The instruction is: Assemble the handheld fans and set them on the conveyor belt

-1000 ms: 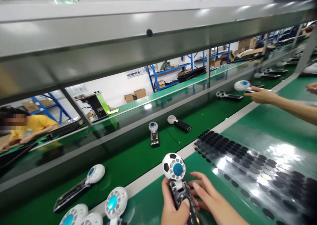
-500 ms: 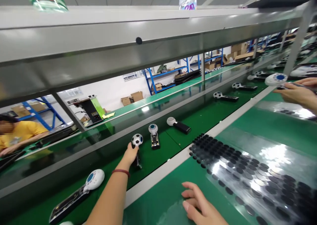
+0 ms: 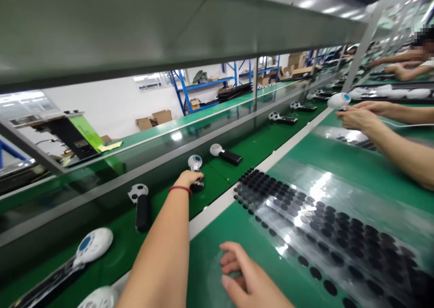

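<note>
My left hand (image 3: 190, 178) is stretched out over the conveyor belt (image 3: 257, 140), its fingers closed round the handle of a small hand fan with a blue centre (image 3: 195, 162). To its left a football-patterned fan (image 3: 138, 193) with a black handle lies alone on the belt. My right hand (image 3: 249, 281) rests on the green bench (image 3: 369, 172) near the front edge, fingers loosely spread and holding nothing.
A clear sheet of several black round pads (image 3: 322, 222) lies on the bench to the right. More fans lie on the belt: a white one (image 3: 224, 154), a football one (image 3: 278, 117) and one at bottom left (image 3: 91, 245). A co-worker's hands (image 3: 356, 117) hold a white fan (image 3: 339, 100).
My left hand let go of the football fan on the belt and moved right onto the blue-centred fan. My right hand stayed on the bench. The view turned right.
</note>
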Demonstrator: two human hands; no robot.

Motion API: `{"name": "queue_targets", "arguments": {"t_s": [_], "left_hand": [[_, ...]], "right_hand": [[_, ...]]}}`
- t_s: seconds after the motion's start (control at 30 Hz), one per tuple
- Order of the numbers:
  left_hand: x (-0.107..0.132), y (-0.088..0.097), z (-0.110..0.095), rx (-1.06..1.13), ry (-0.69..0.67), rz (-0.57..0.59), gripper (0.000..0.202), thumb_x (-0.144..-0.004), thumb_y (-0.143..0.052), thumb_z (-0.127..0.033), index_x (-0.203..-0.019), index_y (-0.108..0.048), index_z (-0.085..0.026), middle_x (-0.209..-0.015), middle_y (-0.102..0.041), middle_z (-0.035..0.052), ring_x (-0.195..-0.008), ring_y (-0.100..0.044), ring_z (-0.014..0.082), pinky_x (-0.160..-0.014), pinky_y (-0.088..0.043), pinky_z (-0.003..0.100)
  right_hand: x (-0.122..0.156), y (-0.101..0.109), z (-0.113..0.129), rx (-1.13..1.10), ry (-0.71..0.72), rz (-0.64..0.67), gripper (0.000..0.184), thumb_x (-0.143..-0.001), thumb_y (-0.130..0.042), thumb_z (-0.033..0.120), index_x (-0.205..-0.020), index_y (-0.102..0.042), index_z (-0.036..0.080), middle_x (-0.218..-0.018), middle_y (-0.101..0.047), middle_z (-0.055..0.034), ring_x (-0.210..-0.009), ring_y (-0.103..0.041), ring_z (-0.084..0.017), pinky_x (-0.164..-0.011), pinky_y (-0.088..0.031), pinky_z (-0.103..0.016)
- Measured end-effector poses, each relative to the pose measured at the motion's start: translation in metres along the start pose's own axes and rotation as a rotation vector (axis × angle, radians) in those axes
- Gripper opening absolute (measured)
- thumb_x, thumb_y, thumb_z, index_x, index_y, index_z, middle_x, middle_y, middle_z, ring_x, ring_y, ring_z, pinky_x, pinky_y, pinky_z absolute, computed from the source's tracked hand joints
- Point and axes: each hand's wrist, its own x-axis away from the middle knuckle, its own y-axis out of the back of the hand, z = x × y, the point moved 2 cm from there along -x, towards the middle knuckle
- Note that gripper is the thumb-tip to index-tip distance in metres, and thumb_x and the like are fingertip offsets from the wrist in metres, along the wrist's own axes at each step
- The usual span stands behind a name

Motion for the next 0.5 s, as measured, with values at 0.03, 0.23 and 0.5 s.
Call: {"name": "queue_targets", "arguments": {"t_s": [0.03,0.23,0.5], "left_hand": [[0.01,-0.004,0.0,0.106,0.009,0.038,0.028,-0.083,-0.052,-0.03,-0.108,-0.054,-0.016,-0.109,-0.057,0.0073,-0.09,-0.057,0.0188,-0.075,-0.049,0.039],[0.142,-0.031,0.034,0.793,-0.074,0.148,0.024,-0.082,-0.051,-0.026,-0.104,-0.047,-0.017,-0.082,-0.061,0.0017,-0.066,-0.061,0.0136,-0.059,-0.051,0.029],[0.255,-0.058,0.129,1.205,0.117,0.097,0.017,-0.083,-0.043,-0.034,-0.085,-0.043,-0.018,-0.066,-0.062,0.0017,-0.054,-0.059,0.0138,-0.069,-0.05,0.038]], "right_hand": [[0.002,0.002,0.004,0.017,0.003,-0.007,0.039,-0.075,-0.046,0.014,-0.113,-0.043,0.016,-0.1,-0.056,-0.0099,-0.09,-0.058,-0.015,-0.071,-0.05,-0.023],[-0.002,0.011,0.016,0.106,-0.007,0.039,0.021,-0.083,-0.034,0.017,-0.102,-0.045,0.019,-0.093,-0.057,-0.0049,-0.085,-0.058,-0.014,-0.074,-0.048,-0.026],[0.055,0.033,0.034,0.529,0.08,0.238,0.014,-0.075,-0.047,0.009,-0.07,-0.055,0.02,-0.08,-0.056,-0.0028,-0.078,-0.053,-0.022,-0.07,-0.043,-0.038]]}}
